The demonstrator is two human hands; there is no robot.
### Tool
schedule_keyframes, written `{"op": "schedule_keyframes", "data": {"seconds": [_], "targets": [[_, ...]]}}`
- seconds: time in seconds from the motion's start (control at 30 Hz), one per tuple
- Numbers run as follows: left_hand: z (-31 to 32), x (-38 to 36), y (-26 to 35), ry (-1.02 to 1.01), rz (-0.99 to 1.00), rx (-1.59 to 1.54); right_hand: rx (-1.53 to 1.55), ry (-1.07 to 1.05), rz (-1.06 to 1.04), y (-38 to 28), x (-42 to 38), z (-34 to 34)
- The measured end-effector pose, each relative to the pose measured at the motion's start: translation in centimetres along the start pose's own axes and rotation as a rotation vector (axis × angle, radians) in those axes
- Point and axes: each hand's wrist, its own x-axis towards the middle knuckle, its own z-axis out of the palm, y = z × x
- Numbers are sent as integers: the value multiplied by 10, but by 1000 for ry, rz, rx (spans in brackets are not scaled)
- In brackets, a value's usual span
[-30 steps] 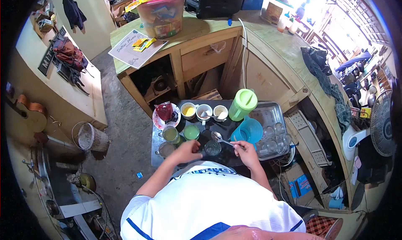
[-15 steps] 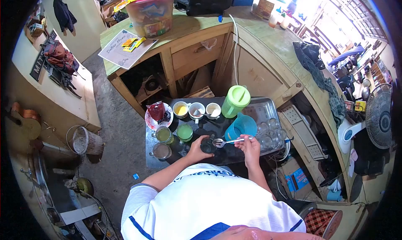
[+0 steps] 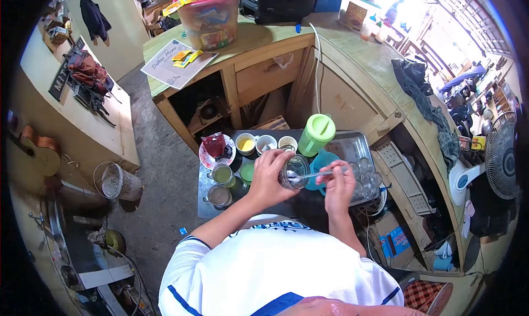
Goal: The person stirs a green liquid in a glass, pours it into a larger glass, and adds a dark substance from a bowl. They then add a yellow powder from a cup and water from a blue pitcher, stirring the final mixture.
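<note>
Raised over the dark low table, my left hand (image 3: 270,178) is wrapped round a clear drinking glass (image 3: 299,163), tilted so that its mouth shows. My right hand (image 3: 338,188) grips a metal spoon (image 3: 316,175), whose bowl is inside the glass with something whitish at its tip. Behind the glass stand a blue jug (image 3: 324,160) and a lidded green pitcher (image 3: 317,134). Farther back are a cup with yellow contents (image 3: 246,144) and two white cups, one (image 3: 266,143) beside the other. Left of my left hand are glass mugs of greenish drink (image 3: 222,174) and a greyish one (image 3: 219,195).
A plate (image 3: 203,163) with a dark red packet (image 3: 215,146) lies at the table's left corner. Upturned glasses (image 3: 368,178) sit on a metal tray (image 3: 361,141) at right. A wooden counter (image 3: 264,38) curves round behind, carrying a plastic tub (image 3: 209,21).
My left hand has lifted the glass off the table and tilted it. The spoon in my right hand has gone into the glass. The view has shifted slightly.
</note>
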Motion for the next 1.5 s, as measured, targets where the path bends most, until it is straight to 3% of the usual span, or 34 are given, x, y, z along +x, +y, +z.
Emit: {"op": "schedule_keyframes", "data": {"seconds": [0.2, 0.33, 0.43, 0.6, 0.67, 0.73, 0.8, 0.87, 0.93, 1.0, 1.07, 1.13, 1.2, 1.27, 1.37, 1.47, 1.5], "targets": [[-12, -1, 8, 70, -8, 1, -104, -130, 23, -11, -2, 20], [-22, -2, 6, 53, -18, -17, 66, -131, -7, -20, 11, 11], [-24, -2, 10, 16, -33, -47, -59, -328, 177, -7, 9, 19], [-22, -5, 1, 25, 11, -43, 85, -264, 130, -27, 27, 9], [-19, -9, 0, 24, 39, -61, -163, -431, 207, -19, 24, 16], [-18, -9, 1, -13, 7, -60, -127, -464, 208, -20, 26, 14], [-18, -10, 1, -21, -7, -67, -160, -359, 150, -36, 30, 8], [-15, -13, 1, -29, -29, -79, -180, -385, 145, -38, 25, 14], [-8, -16, -1, -66, 1, -74, -581, -608, 71, -36, 19, 19], [-3, -18, -5, -80, -8, -106, -623, -568, 60, -46, 19, 16], [-1, -19, -6, -98, -33, -118, -796, -431, -183, -56, 20, 14], [2, -20, -7, -112, -70, -151, -844, -455, -191, -49, 13, 23], [2, -19, -7, -130, -97, -179, -1029, -629, -218, -41, 10, 28], [0, -16, -5, -122, -163, -298, -1038, -552, -274, -57, 13, 31], [-2, -13, -4, -106, -150, -349, -1135, -531, -587, -64, 15, 36], [-1, -12, -5, -134, -190, -441, -1183, -716, -521, -56, 17, 38], [-2, -10, -5, -133, -184, -440, -1145, -620, -560, -60, 20, 35]]}}
